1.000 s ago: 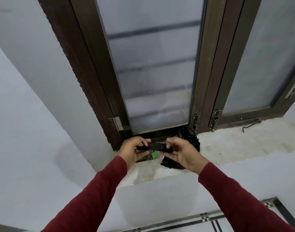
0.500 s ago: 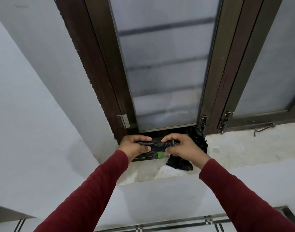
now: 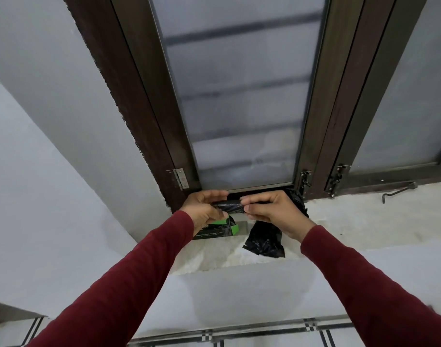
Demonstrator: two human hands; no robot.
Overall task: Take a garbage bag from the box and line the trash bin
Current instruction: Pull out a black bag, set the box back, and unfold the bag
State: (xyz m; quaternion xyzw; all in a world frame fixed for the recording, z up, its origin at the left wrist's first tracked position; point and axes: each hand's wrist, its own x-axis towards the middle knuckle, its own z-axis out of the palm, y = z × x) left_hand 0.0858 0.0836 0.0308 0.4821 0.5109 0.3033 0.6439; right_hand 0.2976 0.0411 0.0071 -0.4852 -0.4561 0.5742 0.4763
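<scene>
Garbage bag [image 3: 230, 207] pinched between left hand [image 3: 205, 208], right hand [image 3: 273, 213], arms outstretched

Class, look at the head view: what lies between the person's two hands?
A folded black garbage bag, gripped by the left hand and right hand.

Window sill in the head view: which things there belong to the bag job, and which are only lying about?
Belong to the job:
- folded black bag, gripped by left hand and right hand
- green and black box on the sill
- loose black bag plastic beside the box

Only lying about:
- metal window hook
- window latches
- hinge
</scene>
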